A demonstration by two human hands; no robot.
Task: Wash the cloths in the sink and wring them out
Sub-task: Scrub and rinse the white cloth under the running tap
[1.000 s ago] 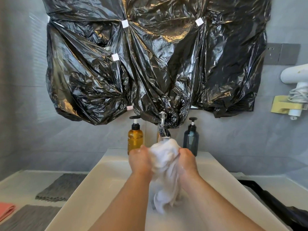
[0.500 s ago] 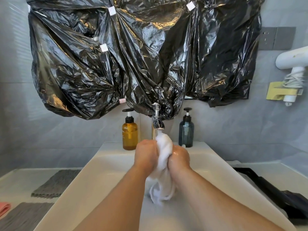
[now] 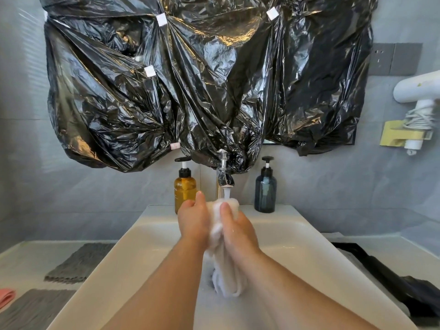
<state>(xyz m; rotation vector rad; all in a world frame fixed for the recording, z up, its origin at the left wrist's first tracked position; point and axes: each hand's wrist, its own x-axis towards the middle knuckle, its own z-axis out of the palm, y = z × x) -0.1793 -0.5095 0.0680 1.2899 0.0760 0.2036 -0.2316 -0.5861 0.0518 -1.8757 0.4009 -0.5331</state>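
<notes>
Head view: over the white sink (image 3: pixel 152 234), the left hand (image 3: pixel 194 222) and right hand (image 3: pixel 238 231) grip a bunched white cloth (image 3: pixel 226 277) between them, fingers curled round its top. Its tail hangs into the basin. At 12 o'clock from the hands the tap (image 3: pixel 225 177) runs water onto the cloth. An amber bottle (image 3: pixel 185 191) stands at 11 o'clock and a dark blue bottle (image 3: pixel 265 191) at 1 o'clock. Grey cloths (image 3: pixel 78 263) lie on the counter at 8 o'clock, with a pink cloth (image 3: pixel 7 297) beyond them at the frame's left edge.
</notes>
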